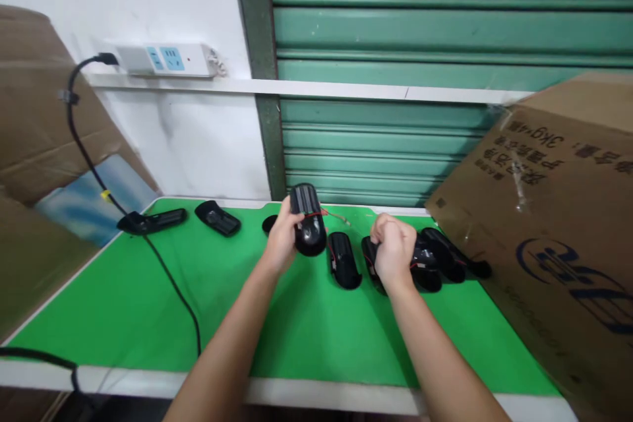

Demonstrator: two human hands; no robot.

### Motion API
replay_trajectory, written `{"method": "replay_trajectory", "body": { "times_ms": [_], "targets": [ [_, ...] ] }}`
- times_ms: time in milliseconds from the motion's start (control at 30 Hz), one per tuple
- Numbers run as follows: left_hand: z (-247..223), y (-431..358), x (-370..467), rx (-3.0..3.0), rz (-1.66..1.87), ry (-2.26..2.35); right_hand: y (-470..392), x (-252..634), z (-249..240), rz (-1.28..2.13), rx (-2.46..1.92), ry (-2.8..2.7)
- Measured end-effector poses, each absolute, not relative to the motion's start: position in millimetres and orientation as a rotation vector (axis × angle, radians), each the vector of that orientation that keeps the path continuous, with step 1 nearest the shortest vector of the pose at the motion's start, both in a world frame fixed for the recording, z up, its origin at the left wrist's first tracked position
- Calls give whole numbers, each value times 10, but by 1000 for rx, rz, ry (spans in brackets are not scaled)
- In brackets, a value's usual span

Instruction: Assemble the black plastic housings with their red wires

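Observation:
My left hand [283, 237] is closed round the left side of a black oval part [309, 227] with a ribbed upper end and thin red wires, held above the green table mat [316, 336]. My right hand [394, 247] is curled closed over the row of black parts to the right; what it holds, if anything, is hidden. Between the hands a black part [345, 260] with a red wire lies on the mat. Another black part [372, 264] shows beside my right hand, with several more [435, 257] bunched to its right.
Two black parts lie at the back left, one slim [165, 219] and one wider [217, 217]. A black cable [171, 270] crosses the left side from a power strip [165, 59]. A large cardboard box [558, 211] borders the right. A green shutter [395, 33] stands behind.

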State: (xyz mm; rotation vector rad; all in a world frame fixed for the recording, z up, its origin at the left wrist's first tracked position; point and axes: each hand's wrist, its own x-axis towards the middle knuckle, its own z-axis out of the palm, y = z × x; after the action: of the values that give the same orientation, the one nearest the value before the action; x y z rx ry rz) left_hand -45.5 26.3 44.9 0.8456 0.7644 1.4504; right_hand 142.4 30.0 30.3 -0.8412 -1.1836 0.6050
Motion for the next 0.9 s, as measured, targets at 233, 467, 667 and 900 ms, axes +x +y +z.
{"method": "replay_trajectory", "body": {
  "times_ms": [233, 467, 667, 900],
  "targets": [
    [815, 215, -710, 358, 1536, 690, 278, 1402, 258, 596, -807, -1243],
    [787, 161, -563, 432, 1186, 817, 223, 1766, 514, 352, -916, -1036],
    [835, 259, -883, 349, 1541, 705, -62, 1559, 575, 291, -1118, -1773],
    [739, 301, -914, 496, 1395, 949, 274, 1183, 606, 326, -1545, -2493]
  ]
}}
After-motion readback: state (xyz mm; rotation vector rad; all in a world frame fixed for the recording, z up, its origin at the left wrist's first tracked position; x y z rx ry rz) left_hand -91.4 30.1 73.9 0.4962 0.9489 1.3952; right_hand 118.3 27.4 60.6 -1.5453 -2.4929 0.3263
